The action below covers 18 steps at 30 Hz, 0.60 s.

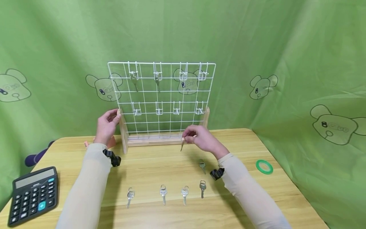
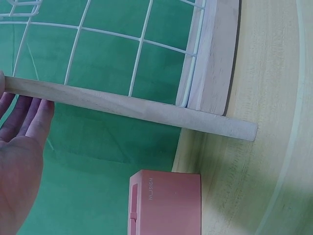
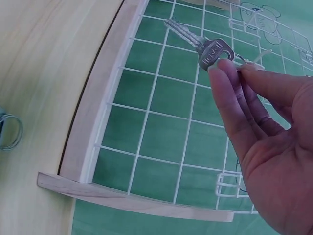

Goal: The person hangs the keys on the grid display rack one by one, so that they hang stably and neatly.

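A white wire grid rack (image 1: pixel 168 140) stands on a wooden base between two upright posts, with hooks in two rows. My left hand (image 1: pixel 105 127) holds the left wooden post (image 2: pixel 122 104) near its top, thumb on one side and fingers on the other. In front of the grid's lower right, my right hand (image 1: pixel 201 139) pinches a silver key (image 3: pixel 211 53) by its ring, blade pointing away from the fingers. One key (image 1: pixel 134 82) hangs from the upper left hook, and another key (image 1: pixel 157 83) from the hook beside it.
Several keys with rings lie on the table, among them one key (image 1: pixel 202 166) near the right wrist and one key (image 1: pixel 130 196) at front left. A calculator (image 1: pixel 34 194) lies far left, green tape (image 1: pixel 264 167) at right. A pink box (image 2: pixel 168 203) sits beside the left post.
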{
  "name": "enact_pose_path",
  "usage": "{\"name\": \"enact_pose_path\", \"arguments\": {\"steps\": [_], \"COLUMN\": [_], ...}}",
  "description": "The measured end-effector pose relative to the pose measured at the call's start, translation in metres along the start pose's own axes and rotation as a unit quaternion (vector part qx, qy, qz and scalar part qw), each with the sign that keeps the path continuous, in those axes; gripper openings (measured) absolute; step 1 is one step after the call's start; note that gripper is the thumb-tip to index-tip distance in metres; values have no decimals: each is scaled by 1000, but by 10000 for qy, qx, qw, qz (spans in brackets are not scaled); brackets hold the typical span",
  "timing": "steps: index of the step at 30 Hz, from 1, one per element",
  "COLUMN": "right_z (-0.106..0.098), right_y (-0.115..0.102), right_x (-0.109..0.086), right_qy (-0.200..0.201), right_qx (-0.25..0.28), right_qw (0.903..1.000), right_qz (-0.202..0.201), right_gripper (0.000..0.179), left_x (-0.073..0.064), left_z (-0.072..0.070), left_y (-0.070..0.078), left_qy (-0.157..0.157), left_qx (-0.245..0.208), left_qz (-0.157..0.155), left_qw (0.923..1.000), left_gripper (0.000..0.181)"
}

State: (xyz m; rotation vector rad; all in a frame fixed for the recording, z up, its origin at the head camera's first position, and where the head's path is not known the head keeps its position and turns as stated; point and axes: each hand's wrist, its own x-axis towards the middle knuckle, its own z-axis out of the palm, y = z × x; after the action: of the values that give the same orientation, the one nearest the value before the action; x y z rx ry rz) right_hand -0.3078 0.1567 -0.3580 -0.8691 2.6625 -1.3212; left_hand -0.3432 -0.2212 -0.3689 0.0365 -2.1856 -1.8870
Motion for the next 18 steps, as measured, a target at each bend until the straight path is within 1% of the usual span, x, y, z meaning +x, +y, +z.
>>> {"name": "enact_pose_path", "arguments": {"steps": [8, 18], "right_z": [-7, -20], "right_y": [-12, -32], "right_x": [2, 6], "right_qy": [270, 679], "right_qx": [-125, -185], "right_qw": [9996, 9973], "right_qz": [14, -197], "right_gripper": [11, 11], "left_x": [0, 1], "left_z": [1, 1], "left_y": [0, -2], "left_qy": [3, 36], "left_qx": [17, -60], "left_qz": [1, 18], "left_qw": [10000, 10000], "left_gripper": [46, 45]}}
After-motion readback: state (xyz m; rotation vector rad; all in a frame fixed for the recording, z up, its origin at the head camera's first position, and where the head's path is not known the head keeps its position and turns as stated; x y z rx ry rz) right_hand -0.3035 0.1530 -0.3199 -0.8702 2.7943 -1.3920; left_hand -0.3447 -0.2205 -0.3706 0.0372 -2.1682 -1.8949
